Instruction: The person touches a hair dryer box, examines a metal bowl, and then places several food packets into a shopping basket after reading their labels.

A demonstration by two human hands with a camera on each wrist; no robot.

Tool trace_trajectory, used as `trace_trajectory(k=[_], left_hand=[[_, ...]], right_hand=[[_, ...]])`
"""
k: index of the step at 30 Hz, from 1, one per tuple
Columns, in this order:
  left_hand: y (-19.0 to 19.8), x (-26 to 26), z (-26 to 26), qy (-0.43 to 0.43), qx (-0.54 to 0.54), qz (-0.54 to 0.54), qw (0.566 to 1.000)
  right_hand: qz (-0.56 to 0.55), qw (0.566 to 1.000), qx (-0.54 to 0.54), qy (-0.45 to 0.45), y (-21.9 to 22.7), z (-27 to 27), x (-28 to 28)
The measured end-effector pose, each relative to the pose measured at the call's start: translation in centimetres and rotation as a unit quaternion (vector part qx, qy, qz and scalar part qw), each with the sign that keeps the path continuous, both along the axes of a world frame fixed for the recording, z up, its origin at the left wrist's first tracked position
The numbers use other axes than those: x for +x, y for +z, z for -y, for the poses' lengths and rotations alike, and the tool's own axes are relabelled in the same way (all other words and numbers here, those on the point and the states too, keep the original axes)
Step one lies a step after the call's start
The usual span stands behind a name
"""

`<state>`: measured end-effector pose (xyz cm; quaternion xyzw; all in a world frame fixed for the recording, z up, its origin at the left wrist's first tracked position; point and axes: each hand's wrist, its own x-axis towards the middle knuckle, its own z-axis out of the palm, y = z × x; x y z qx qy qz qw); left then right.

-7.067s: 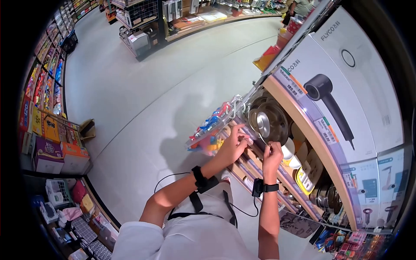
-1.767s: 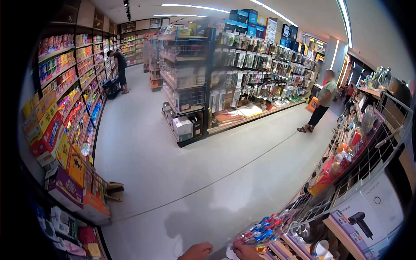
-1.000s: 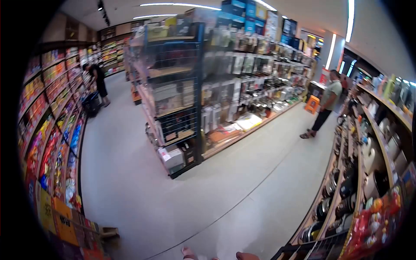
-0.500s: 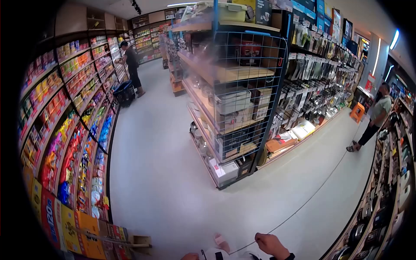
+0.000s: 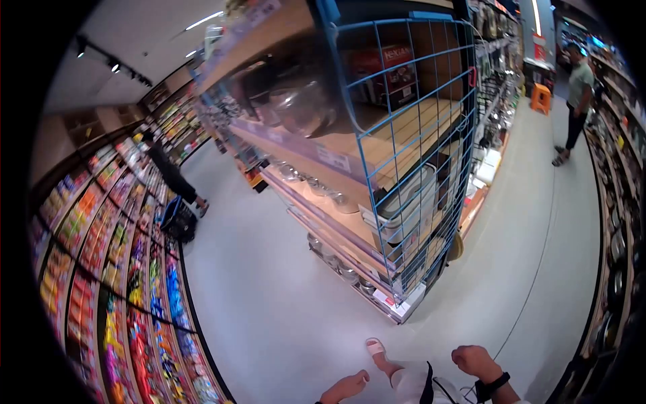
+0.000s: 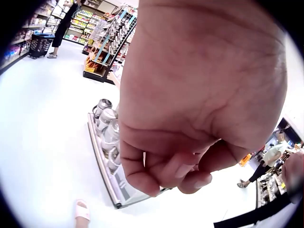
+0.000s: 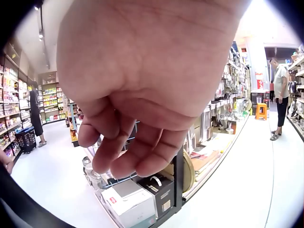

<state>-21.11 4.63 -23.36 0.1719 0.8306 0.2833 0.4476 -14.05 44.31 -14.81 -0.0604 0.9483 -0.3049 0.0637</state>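
My left hand (image 5: 346, 387) hangs low at the bottom of the head view, its fingers loosely curled and holding nothing. In the left wrist view that palm (image 6: 199, 85) fills the middle, with glass jars (image 6: 108, 118) on a low shelf behind it. To its right is my right hand (image 5: 476, 362), with a black band (image 5: 492, 387) at the wrist and nothing in its grasp. The right wrist view shows its fingers (image 7: 142, 149) hanging relaxed in front of a white box (image 7: 130, 202). Nearest ahead of both hands stands a shelf end with a blue wire grid (image 5: 410, 155).
Snack shelves (image 5: 128, 283) line the left side, with a person (image 5: 168, 168) and a dark basket (image 5: 178, 219) beside them. Grey floor (image 5: 269, 289) runs along both sides of the middle shelf. Another person (image 5: 579, 94) stands at the right near an orange stool (image 5: 540, 98).
Earlier both hands were at hanging goods beside the hair dryer boxes. The view has since turned away from them, and the wire-grid shelf end has come much closer. Both hands are now free.
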Motion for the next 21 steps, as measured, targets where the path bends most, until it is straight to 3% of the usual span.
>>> trace_trajectory(k=[2,3,6,7,11,14,20,21], left_hand=[[-3.5,-1.4,5.9,0.026,-0.077,0.044,0.996],[-8.3,1.2,10.6,0.146,0.161,-0.087,0.972],[-11.5,0.5,19.0,0.198,0.045,0.059,0.977],[-12.5,0.6,21.6,0.241,0.095,0.089,0.962],[-8.2,0.5,25.1,0.384,0.101,0.227,0.889],[-9.4,-2.8,27.6,0.473,0.113,0.244,0.839],[-12.9,-12.8,35.8,0.593,0.137,0.222,0.762],[-13.0,-14.9,37.9,0.604,0.140,0.222,0.753]], right_hand=[[0.020,0.999,0.025,-0.002,0.0,4.1,-6.0],[0.011,0.999,0.034,0.030,0.1,6.1,-9.1],[-0.004,0.996,-0.071,0.059,2.5,13.7,-19.3],[-0.010,0.993,-0.080,0.082,3.0,16.5,-22.4],[-0.034,0.964,-0.120,0.235,4.0,27.0,-34.3],[-0.064,0.941,-0.097,0.317,6.1,34.4,-43.5],[-0.102,0.927,-0.072,0.353,8.6,46.7,-61.0],[-0.077,0.929,-0.018,0.361,7.1,48.5,-64.0]])
